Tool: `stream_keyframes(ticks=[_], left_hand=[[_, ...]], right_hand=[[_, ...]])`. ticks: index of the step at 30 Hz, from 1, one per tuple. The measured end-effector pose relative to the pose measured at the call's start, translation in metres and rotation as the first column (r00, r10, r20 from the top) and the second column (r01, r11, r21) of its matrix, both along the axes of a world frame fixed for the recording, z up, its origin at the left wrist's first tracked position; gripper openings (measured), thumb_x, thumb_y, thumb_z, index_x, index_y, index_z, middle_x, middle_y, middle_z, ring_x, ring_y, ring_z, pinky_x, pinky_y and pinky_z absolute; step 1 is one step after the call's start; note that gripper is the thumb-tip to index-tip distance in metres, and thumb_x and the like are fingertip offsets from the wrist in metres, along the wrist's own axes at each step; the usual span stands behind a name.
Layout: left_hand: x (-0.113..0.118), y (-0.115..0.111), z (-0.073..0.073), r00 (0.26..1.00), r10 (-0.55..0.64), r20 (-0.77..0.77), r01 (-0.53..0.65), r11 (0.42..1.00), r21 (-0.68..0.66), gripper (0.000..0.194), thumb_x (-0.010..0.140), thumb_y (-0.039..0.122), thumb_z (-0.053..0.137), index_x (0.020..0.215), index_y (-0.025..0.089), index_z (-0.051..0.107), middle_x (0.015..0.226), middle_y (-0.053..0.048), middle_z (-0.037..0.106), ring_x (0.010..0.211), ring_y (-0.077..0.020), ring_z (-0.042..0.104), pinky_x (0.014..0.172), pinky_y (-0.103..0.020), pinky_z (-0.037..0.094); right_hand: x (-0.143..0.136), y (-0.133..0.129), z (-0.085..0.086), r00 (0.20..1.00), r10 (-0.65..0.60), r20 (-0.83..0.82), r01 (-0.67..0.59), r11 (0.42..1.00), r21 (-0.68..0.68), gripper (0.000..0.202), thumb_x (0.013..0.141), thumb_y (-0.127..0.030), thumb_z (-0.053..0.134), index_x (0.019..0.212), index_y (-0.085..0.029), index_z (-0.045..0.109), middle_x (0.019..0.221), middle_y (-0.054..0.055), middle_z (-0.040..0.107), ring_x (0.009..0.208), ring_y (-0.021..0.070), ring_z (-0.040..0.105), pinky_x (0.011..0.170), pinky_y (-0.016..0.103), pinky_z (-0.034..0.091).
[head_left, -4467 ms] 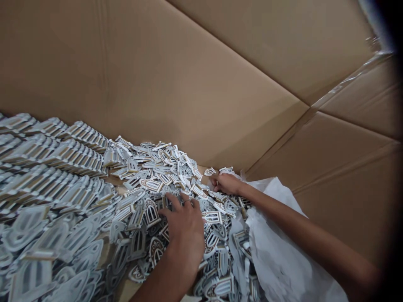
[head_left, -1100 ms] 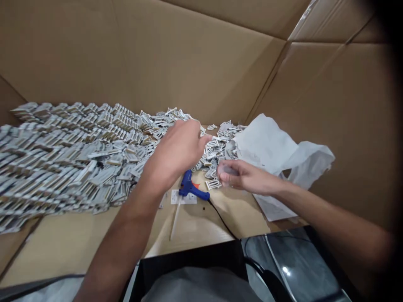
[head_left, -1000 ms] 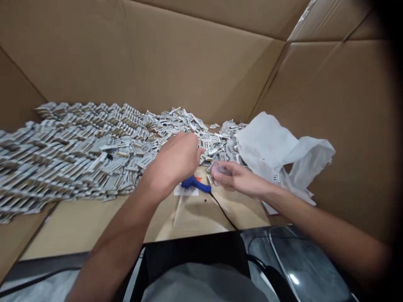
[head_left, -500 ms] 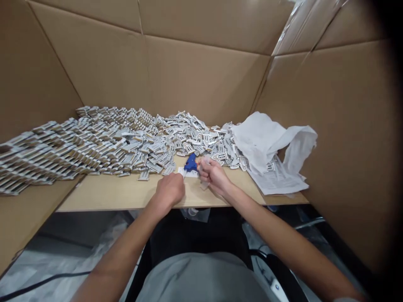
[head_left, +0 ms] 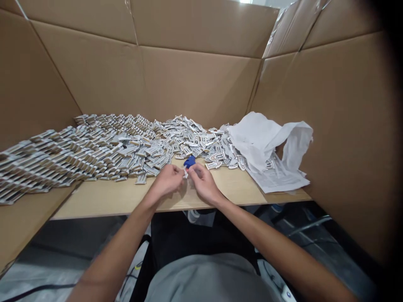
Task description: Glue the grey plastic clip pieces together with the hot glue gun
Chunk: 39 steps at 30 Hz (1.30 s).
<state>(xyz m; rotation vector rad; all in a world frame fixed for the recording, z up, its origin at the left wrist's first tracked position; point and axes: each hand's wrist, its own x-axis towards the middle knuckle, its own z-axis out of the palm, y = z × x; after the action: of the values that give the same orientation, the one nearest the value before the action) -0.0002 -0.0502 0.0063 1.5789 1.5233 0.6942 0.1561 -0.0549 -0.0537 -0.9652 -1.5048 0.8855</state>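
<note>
Blue plastic of the glue gun (head_left: pixel 189 161) shows on the work board (head_left: pixel 110 197), just beyond the fingertips. Head view: left hand (head_left: pixel 170 180) is curled, thumb and forefinger apparently pinched on a small pale piece (head_left: pixel 185 173); too small to say what it is. Right hand (head_left: pixel 204 183) is nearly closed, its tips meeting the left's at that piece; cannot tell whether it also grips. Piece sits between both hands, just on the near side of the gun.

Doing it well, as a judgement: keep the pinch light, let one hand steady while the other works, rest wrists near the board edge, and keep fingers off the gun's nozzle, hidden here and possibly hot. Loose window-shaped pieces (head_left: pixel 189 135) heap close behind the gun, so small movements look safest; stacked rows (head_left: pixel 47 157) to the left could slide if nudged. White sheet (head_left: pixel 256 138) lies well clear on the right.

Versus half a second earlier: hands were apart, left balled in a fist, right holding something translucent near the gun. Now they meet at the tips. Heap, rows and sheet look essentially unchanged.
</note>
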Motion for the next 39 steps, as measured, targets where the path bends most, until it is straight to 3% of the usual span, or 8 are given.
stream_keyframes(ticks=[8,16,21,25,29,33,36,39], left_hand=[[0.007,0.007,0.014,0.843,-0.001,0.538,0.203,0.927,-0.316,0.018,0.078,0.018,0.056,0.062,0.017,0.048,0.052,0.004,0.040,0.041,-0.0053,0.033,0.041,-0.019,0.017],[0.011,0.014,0.018,0.862,-0.114,0.494,0.217,0.964,-0.155,0.018,0.079,0.024,0.061,0.066,0.017,0.052,0.051,0.007,0.034,0.040,-0.0044,0.025,0.041,-0.022,0.015],[0.015,0.012,0.019,0.879,-0.117,0.463,0.184,0.978,-0.102,0.023,0.080,0.026,0.061,0.062,0.018,0.048,0.052,0.005,0.037,0.039,-0.0048,0.030,0.041,-0.022,0.016],[0.022,0.004,0.022,0.911,-0.086,0.404,0.136,0.986,-0.096,0.019,0.079,0.023,0.060,0.063,0.017,0.051,0.052,0.005,0.040,0.040,-0.0045,0.031,0.041,-0.020,0.015],[0.030,-0.007,0.025,0.920,-0.122,0.373,0.152,0.987,-0.051,0.018,0.078,0.020,0.057,0.063,0.018,0.049,0.053,0.005,0.040,0.041,-0.0048,0.031,0.042,-0.020,0.018],[0.028,-0.013,0.034,0.891,-0.234,0.390,0.254,0.967,0.000,0.016,0.082,0.027,0.055,0.070,0.018,0.055,0.055,0.003,0.047,0.044,-0.0079,0.037,0.043,-0.021,0.023],[0.021,-0.001,0.040,0.864,-0.257,0.434,0.263,0.964,0.046,0.032,0.091,0.039,0.039,0.079,0.019,0.061,0.058,0.000,0.053,0.045,-0.0116,0.041,0.044,-0.024,0.026],[0.016,0.025,0.037,0.977,-0.135,0.165,0.085,0.957,0.277,0.030,0.092,0.036,0.042,0.078,0.019,0.062,0.060,-0.002,0.055,0.051,-0.0144,0.047,0.051,-0.027,0.035]], right_hand=[[0.004,-0.011,-0.001,0.769,-0.145,0.623,-0.053,0.956,0.289,0.016,0.097,-0.014,0.048,0.106,-0.018,0.060,0.109,0.012,0.067,0.104,0.0256,0.059,0.094,0.039,0.046],[-0.004,-0.008,-0.002,0.595,-0.312,0.740,-0.076,0.896,0.438,0.022,0.102,-0.024,0.048,0.106,-0.015,0.068,0.132,0.020,0.061,0.125,0.0352,0.043,0.105,0.053,0.042],[-0.002,-0.011,0.005,0.615,-0.468,0.634,0.081,0.838,0.540,0.020,0.100,-0.021,0.047,0.103,-0.018,0.066,0.111,0.016,0.066,0.113,0.0322,0.049,0.099,0.048,0.043],[0.003,-0.004,0.014,0.507,-0.588,0.631,0.346,0.809,0.476,0.028,0.087,-0.019,0.059,0.114,-0.017,0.058,0.116,0.018,0.066,0.112,0.0362,0.051,0.094,0.050,0.042],[0.009,0.007,0.023,0.425,-0.460,0.780,0.367,0.875,0.316,0.027,0.090,-0.016,0.056,0.118,-0.017,0.054,0.114,0.020,0.069,0.106,0.0362,0.059,0.088,0.046,0.044],[0.025,0.011,0.033,0.507,-0.435,0.744,0.365,0.890,0.272,0.019,0.097,-0.018,0.050,0.115,-0.016,0.055,0.110,0.019,0.069,0.094,0.0321,0.064,0.076,0.040,0.044],[0.049,0.016,0.045,0.710,-0.450,0.541,0.367,0.893,0.260,0.017,0.104,-0.030,0.046,0.111,-0.020,0.058,0.098,0.011,0.068,0.078,0.0232,0.060,0.070,0.035,0.042],[0.077,0.028,0.057,0.939,-0.144,0.312,0.130,0.989,0.065,0.030,0.101,-0.049,0.057,0.096,-0.021,0.064,0.084,0.006,0.066,0.068,0.0176,0.057,0.062,0.031,0.042]])
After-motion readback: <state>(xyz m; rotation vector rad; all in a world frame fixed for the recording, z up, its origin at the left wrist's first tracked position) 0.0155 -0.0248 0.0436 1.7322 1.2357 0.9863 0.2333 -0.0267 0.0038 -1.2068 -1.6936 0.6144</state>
